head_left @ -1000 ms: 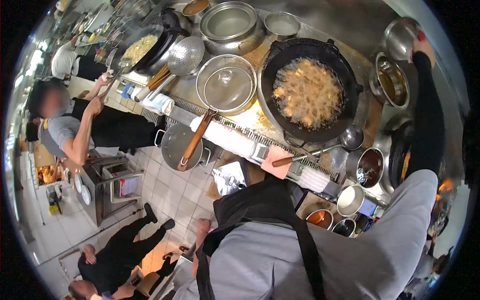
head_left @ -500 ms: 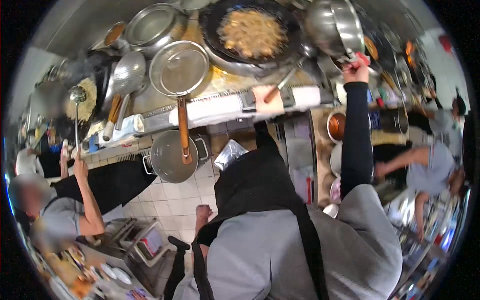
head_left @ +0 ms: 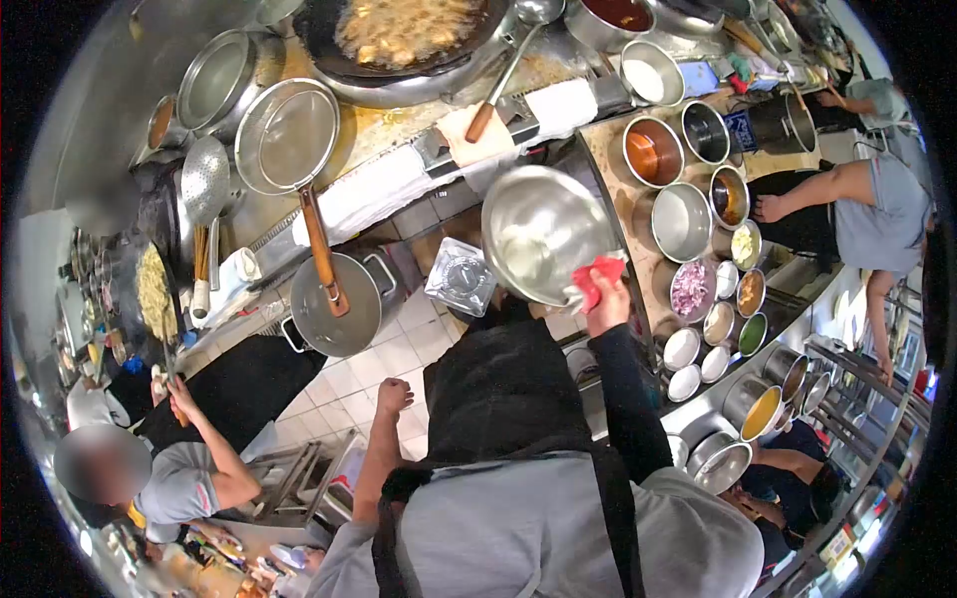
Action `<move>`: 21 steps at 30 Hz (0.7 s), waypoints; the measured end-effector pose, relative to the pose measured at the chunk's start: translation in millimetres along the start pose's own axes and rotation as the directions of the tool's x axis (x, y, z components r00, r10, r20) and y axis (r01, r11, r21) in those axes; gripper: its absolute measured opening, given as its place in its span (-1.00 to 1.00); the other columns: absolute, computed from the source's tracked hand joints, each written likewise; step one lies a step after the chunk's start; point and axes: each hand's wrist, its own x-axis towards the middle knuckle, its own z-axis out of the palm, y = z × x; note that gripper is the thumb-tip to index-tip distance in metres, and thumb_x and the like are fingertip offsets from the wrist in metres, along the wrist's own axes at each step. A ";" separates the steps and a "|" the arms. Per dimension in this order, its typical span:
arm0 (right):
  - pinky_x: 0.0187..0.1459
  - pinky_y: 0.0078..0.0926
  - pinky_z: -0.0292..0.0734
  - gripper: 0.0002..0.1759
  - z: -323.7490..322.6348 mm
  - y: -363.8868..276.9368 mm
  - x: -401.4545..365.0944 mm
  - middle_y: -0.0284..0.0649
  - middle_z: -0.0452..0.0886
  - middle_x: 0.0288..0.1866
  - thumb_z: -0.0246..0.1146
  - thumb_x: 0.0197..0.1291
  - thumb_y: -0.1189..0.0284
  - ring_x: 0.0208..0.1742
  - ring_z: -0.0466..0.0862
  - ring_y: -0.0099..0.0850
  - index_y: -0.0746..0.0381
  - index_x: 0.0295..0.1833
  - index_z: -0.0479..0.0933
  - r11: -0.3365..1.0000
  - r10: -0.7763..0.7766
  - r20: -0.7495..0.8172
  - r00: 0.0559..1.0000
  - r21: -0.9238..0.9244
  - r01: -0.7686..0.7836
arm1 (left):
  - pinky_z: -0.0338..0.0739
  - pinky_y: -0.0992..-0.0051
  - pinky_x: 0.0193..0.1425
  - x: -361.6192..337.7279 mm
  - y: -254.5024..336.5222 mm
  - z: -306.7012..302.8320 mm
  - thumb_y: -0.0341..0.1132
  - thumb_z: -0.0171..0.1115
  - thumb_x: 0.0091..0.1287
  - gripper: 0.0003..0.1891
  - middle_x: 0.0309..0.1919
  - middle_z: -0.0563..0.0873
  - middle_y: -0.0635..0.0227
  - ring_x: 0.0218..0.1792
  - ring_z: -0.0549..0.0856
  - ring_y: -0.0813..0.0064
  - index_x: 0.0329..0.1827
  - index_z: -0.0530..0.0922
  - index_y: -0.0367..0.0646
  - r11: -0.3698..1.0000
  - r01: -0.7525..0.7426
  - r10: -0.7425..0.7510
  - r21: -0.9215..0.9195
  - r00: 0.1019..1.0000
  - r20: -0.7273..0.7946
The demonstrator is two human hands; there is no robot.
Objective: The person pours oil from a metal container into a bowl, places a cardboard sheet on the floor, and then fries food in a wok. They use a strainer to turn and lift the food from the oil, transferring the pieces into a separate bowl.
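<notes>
My right hand [head_left: 608,307] is shut on the rim of a large steel mixing bowl [head_left: 573,214], with a red and white cloth [head_left: 601,271] between fingers and metal. The bowl is tilted toward me, its inside showing a pale whitish patch low down. It hangs in front of my apron, beside the counter edge. My left hand [head_left: 396,395] is a closed fist over the tiled floor, touching nothing, and no object shows in it. Near the bowl's left side is a foil-like silver tray [head_left: 461,277]. A wok [head_left: 319,45] of bubbling oil with golden pieces stands on the stove.
A wood-handled strainer [head_left: 321,237] reaches over a deep pot [head_left: 337,299]. A ladle [head_left: 498,90] rests at the stove's front edge. Several sauce pots and chopped-ingredient containers, including red onion [head_left: 690,287], crowd the right counter. Co-workers stand at left and right.
My right hand has brought the steel bowl back from the stove, toward my body. My left fist has come slightly forward. The view has turned to the right, showing more of the ingredient counter.
</notes>
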 end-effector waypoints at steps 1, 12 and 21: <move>-0.34 -0.43 0.63 -0.75 -9.2 17.9 6.4 -0.17 0.69 -0.23 0.27 0.24 0.51 -0.31 0.72 -0.33 0.30 0.03 0.54 0.999 0.034 -0.068 0.997 -0.003 -0.035 | 0.66 0.34 -0.29 -6.4 8.5 6.7 -0.37 0.15 0.32 -0.85 -0.29 0.66 0.20 -0.32 0.70 0.32 -0.12 0.50 -0.24 0.999 0.002 -0.002 0.044 1.000 -0.011; -0.27 -0.28 0.56 -0.70 -216.2 302.0 193.5 -0.16 0.65 -0.32 0.36 0.12 0.36 -0.38 0.62 -0.31 0.37 -0.15 0.57 0.861 0.042 -0.431 0.901 -0.442 -0.252 | 0.62 0.31 -0.37 40.5 28.7 78.5 -0.32 0.25 0.29 -0.77 -0.37 0.71 0.09 -0.45 0.71 0.28 -0.10 0.56 -0.27 0.844 -0.167 0.182 0.510 0.983 0.021; -0.53 -0.22 0.51 -0.78 -208.0 414.9 305.1 -0.14 0.67 -0.30 0.25 0.26 0.35 -0.49 0.62 -0.20 0.23 -0.07 0.52 0.965 0.257 -0.429 0.866 0.067 -0.253 | 0.54 0.01 -0.19 152.6 31.0 106.5 -0.10 0.16 0.42 -0.69 -0.27 0.63 0.01 -0.25 0.65 -0.11 -0.26 0.45 -0.20 0.120 -0.316 0.532 0.941 0.821 0.207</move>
